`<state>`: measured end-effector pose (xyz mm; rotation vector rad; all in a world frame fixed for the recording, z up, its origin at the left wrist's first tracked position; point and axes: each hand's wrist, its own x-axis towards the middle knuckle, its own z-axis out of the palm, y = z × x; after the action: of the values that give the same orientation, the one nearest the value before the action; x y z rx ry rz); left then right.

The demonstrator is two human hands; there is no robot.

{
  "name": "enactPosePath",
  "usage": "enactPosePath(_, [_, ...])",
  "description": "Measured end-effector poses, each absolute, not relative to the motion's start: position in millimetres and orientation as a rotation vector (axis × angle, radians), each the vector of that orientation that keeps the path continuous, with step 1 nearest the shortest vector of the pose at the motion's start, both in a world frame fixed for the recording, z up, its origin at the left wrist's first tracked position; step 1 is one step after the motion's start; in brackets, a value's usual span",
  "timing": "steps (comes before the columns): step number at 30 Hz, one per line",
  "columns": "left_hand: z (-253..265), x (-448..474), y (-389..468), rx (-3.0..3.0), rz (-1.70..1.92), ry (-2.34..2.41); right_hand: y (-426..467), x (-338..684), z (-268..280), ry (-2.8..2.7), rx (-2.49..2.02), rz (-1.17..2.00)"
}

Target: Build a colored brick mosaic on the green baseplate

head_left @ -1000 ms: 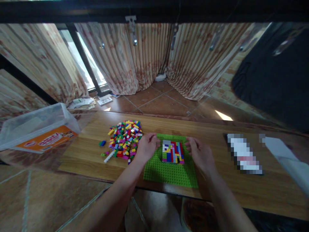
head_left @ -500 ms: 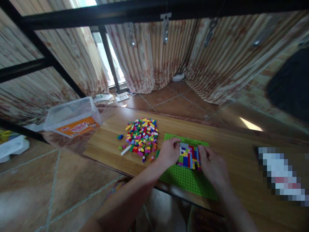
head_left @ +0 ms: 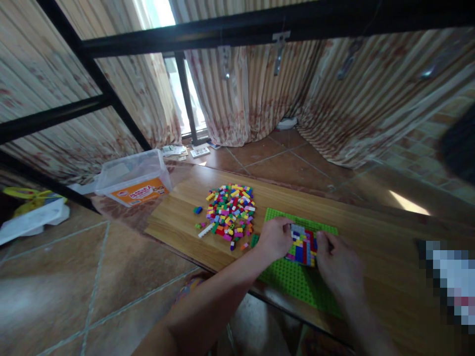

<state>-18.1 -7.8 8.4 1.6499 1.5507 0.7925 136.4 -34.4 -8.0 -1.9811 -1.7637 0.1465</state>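
On the desk (head_left: pixel 178 212), as the head view shows, a flat block of small bricks (head_left: pixel 305 249) sits over the green board (head_left: pixel 293 284). The left hand (head_left: pixel 275 241) pinches the block's left edge. The right hand (head_left: pixel 339 262) grips its right edge. Some fingertips are hidden, and I cannot tell if the block touches the board.

The block looks light and hard, like plastic. It should not bend much, but it may snap apart if it gets twisted. Its sides may be a bit slick, so holding both side edges low down seems best.

Loose bricks (head_left: pixel 232 207) lie in a pile left of the board. Farther left is a clear tub (head_left: pixel 129 170) with an orange label (head_left: pixel 139 192). The label has big white writing and a small red badge, but both are too blurry to read.
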Motion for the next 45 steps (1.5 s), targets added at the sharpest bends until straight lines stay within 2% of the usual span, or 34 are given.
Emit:
enactPosePath(11, [19.1,-33.0,-0.2,1.703,0.822,1.594,-24.4,144.3,-4.4,-1.647,-2.100,0.349])
enactPosePath(16, [27.8,-69.9,12.1,1.751,0.893,1.876,-23.2,148.1,-6.1,-1.647,-2.094,0.347])
enactPosePath(20, [32.4,-102.8,19.3,1.820,0.822,2.129,-23.9,148.1,-8.6,-1.655,-2.073,0.346])
enactPosePath(25, [29.1,-129.4,20.2,1.951,0.528,2.328,-22.9,145.0,-7.7,-1.628,-2.115,0.424])
enactPosePath(33, [28.9,-142.6,18.6,1.955,0.376,2.323,-24.0,143.1,-8.3,-1.696,-2.079,0.375])
enactPosePath(45, [37.6,-143.1,26.8,1.782,0.500,2.294,-23.9,140.2,-6.4,-1.697,-1.999,0.335])
